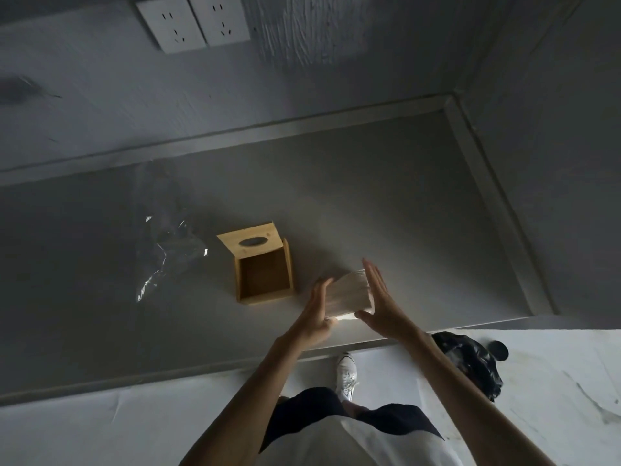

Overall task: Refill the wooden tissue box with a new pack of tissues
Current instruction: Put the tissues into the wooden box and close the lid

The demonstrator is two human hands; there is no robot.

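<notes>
A wooden tissue box [262, 264] lies on its side on the grey counter [386, 203]. Its open bottom faces me and looks empty, and its oval slot faces up and away. Just right of the box, a bare stack of white tissues [349, 292] is pressed between my two hands. My left hand [316, 307] flattens against the stack's left side. My right hand [379, 301] presses the right side with fingers straight. The stack sits low over the counter near its front edge.
A crumpled clear plastic wrapper [168, 253] lies on the counter left of the box. Two wall sockets [193, 23] sit high on the back wall. A black bag [470, 361] and a dark round lid [498, 351] rest on the white floor at right.
</notes>
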